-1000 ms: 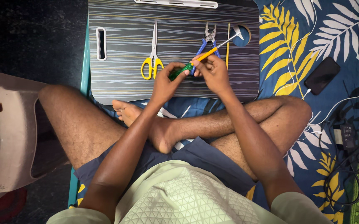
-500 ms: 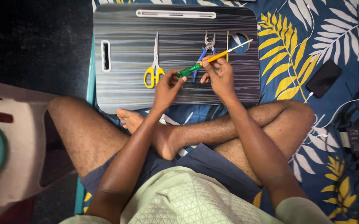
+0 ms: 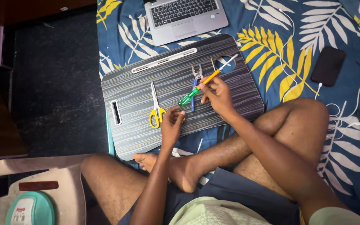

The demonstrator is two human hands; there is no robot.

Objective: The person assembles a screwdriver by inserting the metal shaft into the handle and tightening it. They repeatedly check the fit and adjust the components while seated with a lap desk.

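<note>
On the striped lap board (image 3: 238, 89), laid over a blue sheet with a leaf print (image 3: 296, 46), a screwdriver (image 3: 203, 83) is held slantwise above the board's middle. The right hand (image 3: 216, 92) is closed on its orange-yellow stretch, thumb and fingers pinched around it. The left hand (image 3: 171, 123) is seen just below the green end with its fingers loosely curled; whether that end is touched cannot be told. The tool is thin and long: a green translucent end at lower left, an orange-yellow middle, and a pale shaft pointing up-right toward the round hole (image 3: 225, 64) in the board.

Blue-handled pliers (image 3: 195, 81) are found directly beneath the tool, and yellow-handled scissors (image 3: 156, 106) lie just left of the left hand. Bare board is left between the scissors and the slot handle (image 3: 115, 112) near the left edge. A laptop (image 3: 186, 18) is set just beyond the far edge, and a dark phone (image 3: 328, 66) lies well apart to the right.
</note>
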